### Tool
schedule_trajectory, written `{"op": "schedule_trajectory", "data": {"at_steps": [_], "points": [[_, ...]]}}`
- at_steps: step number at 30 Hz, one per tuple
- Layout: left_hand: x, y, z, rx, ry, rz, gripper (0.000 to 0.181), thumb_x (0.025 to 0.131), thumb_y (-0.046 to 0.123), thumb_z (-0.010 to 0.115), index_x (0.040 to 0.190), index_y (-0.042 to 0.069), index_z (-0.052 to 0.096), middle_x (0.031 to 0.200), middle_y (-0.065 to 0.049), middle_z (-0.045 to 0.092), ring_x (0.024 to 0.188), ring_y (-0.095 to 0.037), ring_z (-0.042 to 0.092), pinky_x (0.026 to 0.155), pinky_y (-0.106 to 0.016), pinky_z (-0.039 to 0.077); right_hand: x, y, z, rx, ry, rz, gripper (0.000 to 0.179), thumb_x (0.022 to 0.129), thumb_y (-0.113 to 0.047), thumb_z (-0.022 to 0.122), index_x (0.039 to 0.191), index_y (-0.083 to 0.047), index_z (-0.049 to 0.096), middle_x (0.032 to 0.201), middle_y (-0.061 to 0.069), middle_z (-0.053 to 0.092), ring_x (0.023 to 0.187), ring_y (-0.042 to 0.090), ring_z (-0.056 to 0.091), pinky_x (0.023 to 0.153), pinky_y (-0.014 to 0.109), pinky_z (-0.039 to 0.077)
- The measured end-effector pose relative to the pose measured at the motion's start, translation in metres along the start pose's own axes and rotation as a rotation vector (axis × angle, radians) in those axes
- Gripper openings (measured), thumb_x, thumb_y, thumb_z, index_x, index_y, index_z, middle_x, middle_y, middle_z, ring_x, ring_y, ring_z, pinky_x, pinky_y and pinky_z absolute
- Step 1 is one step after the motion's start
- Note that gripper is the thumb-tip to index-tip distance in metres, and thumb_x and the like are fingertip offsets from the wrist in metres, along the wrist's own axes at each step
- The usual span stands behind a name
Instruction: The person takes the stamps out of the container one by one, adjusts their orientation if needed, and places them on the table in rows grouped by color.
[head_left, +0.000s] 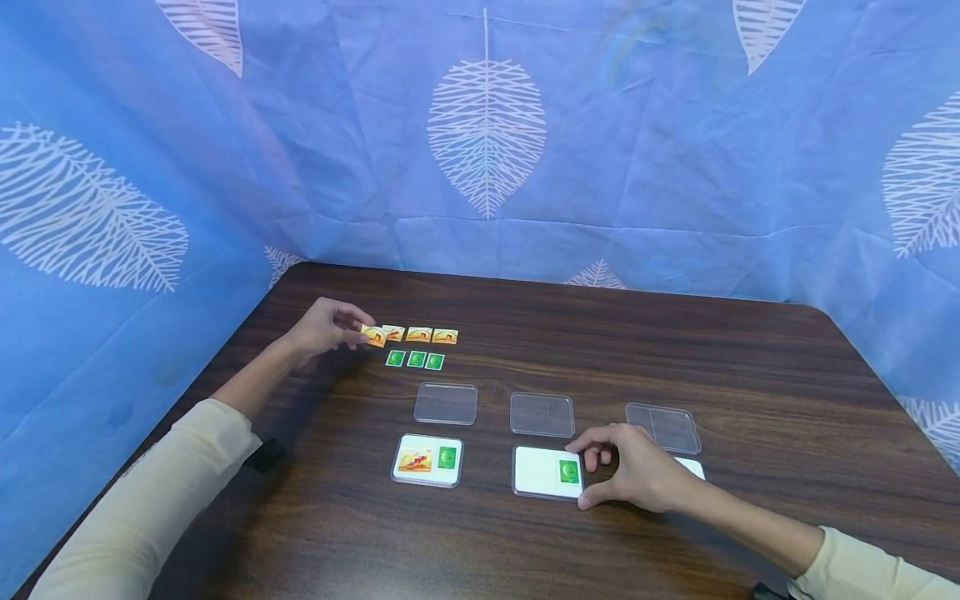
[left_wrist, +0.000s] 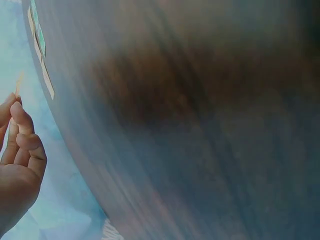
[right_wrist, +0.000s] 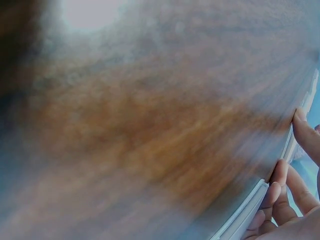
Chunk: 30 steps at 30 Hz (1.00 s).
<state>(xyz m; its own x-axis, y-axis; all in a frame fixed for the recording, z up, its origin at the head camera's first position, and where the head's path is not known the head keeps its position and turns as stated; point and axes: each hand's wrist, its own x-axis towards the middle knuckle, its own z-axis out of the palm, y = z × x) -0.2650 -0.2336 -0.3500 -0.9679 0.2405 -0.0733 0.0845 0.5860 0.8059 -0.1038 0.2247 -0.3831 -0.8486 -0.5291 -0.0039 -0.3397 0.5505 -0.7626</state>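
My left hand (head_left: 327,327) pinches an orange-and-yellow stamp (head_left: 372,335) between thumb and fingertips, at the left end of a row of similar stamps. The pinched stamp (left_wrist: 19,85) shows edge-on in the left wrist view, raised off the tabletop. My right hand (head_left: 637,468) grips the right edge of the middle shallow plastic case (head_left: 535,475), thumb at the near corner and index finger at the far one. This case has a white insert with one green stamp (head_left: 569,472) on its right side. The left case (head_left: 399,469) bears an orange stamp (head_left: 415,460) and a green stamp (head_left: 447,457).
Three orange stamps (head_left: 418,334) lie in a row, with three green stamps (head_left: 416,359) nearer. Clear lids (head_left: 446,403) lie behind the cases, three in all. A third white case (head_left: 692,467) is mostly hidden by my right hand. Blue curtain (head_left: 480,242) borders the table.
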Motion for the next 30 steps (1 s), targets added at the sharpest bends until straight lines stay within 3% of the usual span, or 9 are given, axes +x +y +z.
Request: {"op": "schedule_trajectory", "data": {"at_steps": [8,16,25,30], "points": [[0.015,-0.005,-0.008,0.056,-0.02,-0.051,0.025,0.094,-0.007,0.07,0.119,-0.01,0.069,0.089,-0.009,0.066,0.07,-0.019,0.063,0.058,-0.03,0.046,0.0,0.0,0.0,-0.011,0.005,-0.005,0.05,0.07,-0.019,0.096,0.112,-0.004,0.074,0.081,-0.007,0.057,0.074,0.008,0.044,0.067,0.026,0.038],[0.028,-0.012,-0.008,0.198,0.018,-0.059,0.02,0.092,-0.01,0.07,0.112,-0.013,0.07,0.092,-0.016,0.065,0.073,-0.019,0.061,0.07,-0.032,0.053,-0.001,0.0,0.0,-0.019,0.005,-0.01,0.05,0.07,-0.022,0.097,0.112,-0.005,0.074,0.082,-0.007,0.057,0.074,0.008,0.044,0.068,0.026,0.037],[0.039,-0.017,-0.009,0.296,0.003,-0.062,0.017,0.089,-0.011,0.072,0.106,-0.009,0.072,0.08,-0.011,0.065,0.064,-0.016,0.059,0.059,-0.027,0.05,-0.001,0.001,0.0,-0.023,0.007,-0.018,0.051,0.07,-0.022,0.097,0.113,-0.005,0.074,0.082,-0.008,0.057,0.075,0.008,0.044,0.068,0.026,0.038],[0.042,-0.017,-0.006,0.312,-0.007,-0.065,0.018,0.089,-0.01,0.073,0.107,-0.01,0.073,0.086,-0.014,0.066,0.063,-0.015,0.058,0.058,-0.025,0.051,-0.001,0.0,-0.001,-0.019,0.005,-0.023,0.051,0.071,-0.022,0.097,0.113,-0.005,0.074,0.082,-0.008,0.057,0.075,0.008,0.044,0.068,0.026,0.038]]}}
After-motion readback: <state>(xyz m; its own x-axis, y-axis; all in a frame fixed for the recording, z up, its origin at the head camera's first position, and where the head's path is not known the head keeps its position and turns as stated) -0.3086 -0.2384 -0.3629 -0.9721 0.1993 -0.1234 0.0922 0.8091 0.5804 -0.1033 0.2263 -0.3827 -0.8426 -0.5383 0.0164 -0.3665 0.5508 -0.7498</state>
